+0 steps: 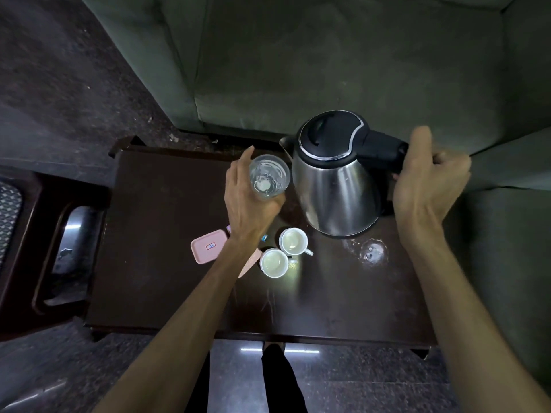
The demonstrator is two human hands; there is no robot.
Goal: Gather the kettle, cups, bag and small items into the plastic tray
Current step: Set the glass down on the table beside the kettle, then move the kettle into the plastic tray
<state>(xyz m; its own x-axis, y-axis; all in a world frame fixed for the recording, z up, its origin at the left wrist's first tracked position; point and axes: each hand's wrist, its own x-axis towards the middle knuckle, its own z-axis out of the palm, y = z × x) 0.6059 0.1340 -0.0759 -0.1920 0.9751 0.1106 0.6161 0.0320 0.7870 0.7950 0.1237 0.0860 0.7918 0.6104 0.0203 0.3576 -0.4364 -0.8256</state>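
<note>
"Holding two things at once, look! The left hand (250,201) has its grip wrapped round a clear drinking glass (269,177), and the right hand (429,186) has its grip closed on the black handle of the shiny steel kettle (334,180)."

"Is the kettle up in the air?"

"I can't tell. It sits low over the far right part of the dark brown wooden table (167,234), maybe touching it."

"What else is there to pick up?"

"Two small white cups (283,251) stand side by side near the middle, just in front of the kettle. A flat pink plastic tray with round corners (208,245) lies just left of them, partly under the left arm. A second clear glass (373,251) stands to the right of the cups. There are tiny bits near the cups too, too small to name."

"Is anything in the tray?"

"No, it looks empty. I think the job has hardly begun. I can't see a bag anywhere."
</note>
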